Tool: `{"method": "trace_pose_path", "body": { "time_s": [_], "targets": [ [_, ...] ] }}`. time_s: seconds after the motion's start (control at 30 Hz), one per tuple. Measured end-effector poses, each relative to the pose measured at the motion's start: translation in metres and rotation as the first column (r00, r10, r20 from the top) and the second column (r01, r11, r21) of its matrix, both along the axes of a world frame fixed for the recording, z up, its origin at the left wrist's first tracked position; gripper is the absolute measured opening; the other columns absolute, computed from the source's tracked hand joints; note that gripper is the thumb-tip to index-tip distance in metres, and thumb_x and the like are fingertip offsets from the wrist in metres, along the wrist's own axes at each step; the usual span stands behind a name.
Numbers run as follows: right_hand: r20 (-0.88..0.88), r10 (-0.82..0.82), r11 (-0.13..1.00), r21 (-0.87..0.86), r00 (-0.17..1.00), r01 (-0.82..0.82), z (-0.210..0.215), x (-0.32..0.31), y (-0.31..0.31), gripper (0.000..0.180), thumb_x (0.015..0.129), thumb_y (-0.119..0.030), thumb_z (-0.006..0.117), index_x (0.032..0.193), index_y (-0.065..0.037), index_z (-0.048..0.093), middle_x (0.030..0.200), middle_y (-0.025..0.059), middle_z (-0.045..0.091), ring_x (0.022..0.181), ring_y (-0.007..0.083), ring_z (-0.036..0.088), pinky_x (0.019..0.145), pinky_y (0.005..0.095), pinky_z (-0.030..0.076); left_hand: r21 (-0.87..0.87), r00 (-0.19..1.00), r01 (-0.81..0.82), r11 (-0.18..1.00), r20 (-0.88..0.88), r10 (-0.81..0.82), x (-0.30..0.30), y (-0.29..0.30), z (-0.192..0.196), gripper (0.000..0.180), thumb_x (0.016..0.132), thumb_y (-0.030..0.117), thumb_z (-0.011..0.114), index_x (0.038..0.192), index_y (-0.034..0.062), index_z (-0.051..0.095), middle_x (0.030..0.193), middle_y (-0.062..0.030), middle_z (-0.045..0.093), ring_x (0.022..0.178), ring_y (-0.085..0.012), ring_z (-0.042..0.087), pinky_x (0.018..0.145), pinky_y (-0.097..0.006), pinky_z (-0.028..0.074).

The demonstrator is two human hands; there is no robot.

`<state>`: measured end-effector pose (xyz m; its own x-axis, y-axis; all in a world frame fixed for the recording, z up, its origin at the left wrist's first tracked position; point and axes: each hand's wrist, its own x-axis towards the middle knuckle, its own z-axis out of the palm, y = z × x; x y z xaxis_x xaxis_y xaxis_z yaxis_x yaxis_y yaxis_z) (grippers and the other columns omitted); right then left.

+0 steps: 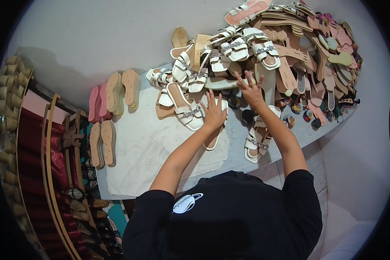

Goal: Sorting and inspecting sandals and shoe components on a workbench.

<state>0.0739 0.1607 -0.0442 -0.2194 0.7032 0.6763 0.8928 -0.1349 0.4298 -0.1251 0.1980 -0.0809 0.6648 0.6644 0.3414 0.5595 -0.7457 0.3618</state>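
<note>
My left hand (214, 114) lies palm down with its fingers stretched out over a white sandal (212, 141), covering much of its upper part. Whether it presses on the sandal or only hovers, I cannot tell. Just left of that hand, another white sandal (187, 112) with a glittering silver strap lies on the table. My right hand (251, 92) is spread open, fingers pointing at the heap, close to a pale sole (265, 79). Nothing shows in its grasp. Beside my right forearm are more white sandals (256, 144), partly hidden by the arm. Near the right wrist stands a small black round object (248, 116).
Several white sandals (236, 50) are heaped at the back. A tall pile of soles and insoles (299, 52) fills the back right. Stacked tan soles (115, 93) and pink soles (94, 104) stand at the left edge of the table (130, 169). Shoe racks (52, 173) stand further left.
</note>
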Motion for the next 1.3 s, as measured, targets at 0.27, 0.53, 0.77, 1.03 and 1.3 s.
{"method": "trace_pose_path", "body": {
  "time_s": [0.27,0.53,0.77,1.03,1.3],
  "targets": [
    [-0.452,-0.158,0.986,-0.113,0.878,0.119,0.031,-0.081,-0.101,0.017,0.080,-0.023,0.052,0.088,-0.010,0.061,0.139,0.0029,0.028,0.132,0.0352,0.007,0.088,0.0723,-0.008,-0.126,0.951,-0.146,0.981,0.257,0.174,-0.032,-0.015,0.019,0.060,0.084,0.029,0.049,0.132,-0.0012,0.027,0.140,-0.0277,0.006,0.129,-0.0444,-0.001,0.097,-0.062,0.002],
    [-0.972,-0.058,0.998,-0.055,0.228,0.020,0.012,-0.151,-0.148,0.025,0.087,-0.024,0.045,0.088,-0.005,0.062,0.140,0.0093,0.026,0.131,0.0398,-0.005,0.091,0.0656,-0.014,-0.590,0.683,0.134,0.797,0.637,0.357,-0.063,0.001,0.030,0.042,0.090,0.031,0.043,0.116,-0.0008,0.050,0.109,-0.0116,0.058,0.111,-0.0285,0.048,0.100,-0.056,-0.008],
    [-0.818,0.084,0.992,0.018,0.569,-0.121,0.025,-0.153,-0.142,0.048,0.084,-0.035,0.045,0.127,-0.013,0.043,0.141,0.0081,0.024,0.132,0.0374,-0.005,0.090,0.0656,-0.015,-0.662,0.618,0.246,0.708,0.669,0.412,-0.077,-0.003,0.070,0.033,0.084,0.014,0.058,0.107,-0.0084,0.054,0.090,-0.0085,0.064,0.077,-0.0069,0.058,0.074,-0.020,0.044],
    [-0.372,0.141,0.909,-0.318,0.918,-0.268,0.051,-0.119,-0.096,0.054,0.085,-0.048,0.037,0.134,-0.025,0.033,0.142,-0.0012,0.024,0.133,0.0322,0.003,0.091,0.0667,-0.016,-0.612,0.749,0.156,0.775,0.585,0.312,-0.082,-0.013,0.078,0.027,0.084,0.012,0.058,0.102,-0.0085,0.057,0.084,-0.0066,0.064,0.070,-0.0058,0.057,0.064,-0.018,0.045],
    [-0.306,0.260,0.855,-0.367,0.916,-0.366,0.062,-0.127,-0.063,0.063,0.084,-0.050,0.035,0.133,-0.011,0.032,0.142,0.0042,0.022,0.132,0.0355,0.007,0.090,0.0684,-0.012,-0.696,0.735,0.268,0.666,0.595,0.326,-0.092,-0.022,0.071,0.025,0.084,0.011,0.058,0.100,-0.0072,0.058,0.081,-0.0047,0.063,0.069,-0.0045,0.056,0.062,-0.017,0.044]
  ]
}}
